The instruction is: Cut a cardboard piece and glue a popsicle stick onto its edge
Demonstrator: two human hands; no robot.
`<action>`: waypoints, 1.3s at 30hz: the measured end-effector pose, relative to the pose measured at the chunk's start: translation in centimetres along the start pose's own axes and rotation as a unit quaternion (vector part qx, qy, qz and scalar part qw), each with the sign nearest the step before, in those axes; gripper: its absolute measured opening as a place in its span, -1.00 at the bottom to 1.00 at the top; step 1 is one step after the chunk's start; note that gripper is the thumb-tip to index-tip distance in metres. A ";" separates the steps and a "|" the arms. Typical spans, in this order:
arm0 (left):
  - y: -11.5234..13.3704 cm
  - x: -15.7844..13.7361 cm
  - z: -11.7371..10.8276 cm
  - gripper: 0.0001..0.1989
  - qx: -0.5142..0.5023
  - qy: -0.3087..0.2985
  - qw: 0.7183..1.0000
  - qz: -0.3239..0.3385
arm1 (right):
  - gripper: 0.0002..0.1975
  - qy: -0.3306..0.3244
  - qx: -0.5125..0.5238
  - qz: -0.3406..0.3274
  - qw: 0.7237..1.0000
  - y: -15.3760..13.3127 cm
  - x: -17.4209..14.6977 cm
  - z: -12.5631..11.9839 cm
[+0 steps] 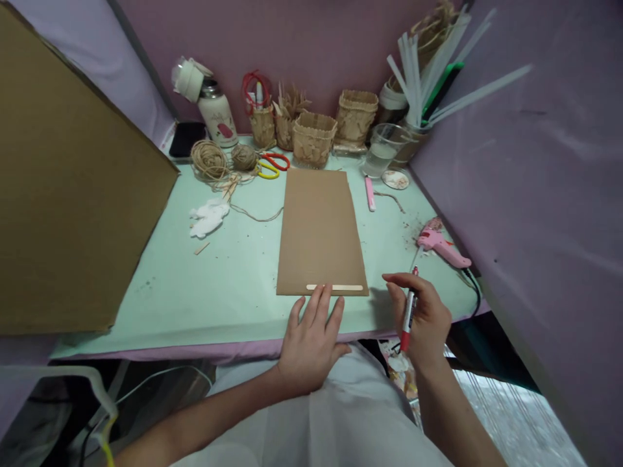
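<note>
A rectangular sheet of brown cardboard (318, 227) lies flat on the table in front of me. Along its near edge rests a pale wooden craft stick (348, 287). My left hand (311, 344) is open, palm down with spread fingers, and its middle fingertips touch the stick and the cardboard's edge. To the right of the sheet, my right hand (426, 318) holds a red and white marker (409, 311) between thumb and fingers, raised near the table's front edge. The marker's red end points down towards me.
Twine balls (209, 160), scissors (272, 165) and a white cloth (209, 217) lie at the left. Behind stand a bottle (217, 113), woven-look baskets (314, 139) and a plastic cup (382, 152). A pink cutter (370, 194) and a corded glue gun (444, 246) lie right. Large cardboard (73, 194) stands left.
</note>
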State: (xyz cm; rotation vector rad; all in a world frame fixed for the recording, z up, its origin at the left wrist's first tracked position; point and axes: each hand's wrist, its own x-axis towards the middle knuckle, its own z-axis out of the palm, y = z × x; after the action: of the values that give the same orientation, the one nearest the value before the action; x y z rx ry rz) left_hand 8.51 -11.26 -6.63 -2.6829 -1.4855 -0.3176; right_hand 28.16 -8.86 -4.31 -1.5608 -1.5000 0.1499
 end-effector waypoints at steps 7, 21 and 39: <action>0.1 0.2 0.0 -0.26 -0.019 0.002 1.000 -0.005 | -0.89 -0.063 0.012 0.032 0.997 0.9 -0.3 0.4; -0.9 1.7 -1.9 -0.50 -0.065 0.031 0.997 0.008 | -0.83 -0.144 -0.107 -0.090 0.980 3.6 2.7 0.5; -4.1 5.9 -2.5 -0.76 -0.158 -0.051 0.986 0.011 | -0.56 -0.180 -0.203 -0.184 0.945 3.6 7.8 1.8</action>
State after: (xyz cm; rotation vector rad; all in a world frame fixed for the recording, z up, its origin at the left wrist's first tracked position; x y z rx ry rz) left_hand 7.76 -4.52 -3.20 -2.9994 -1.5472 -0.4564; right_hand 31.48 -0.74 -3.85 -1.5873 -2.1959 -0.1041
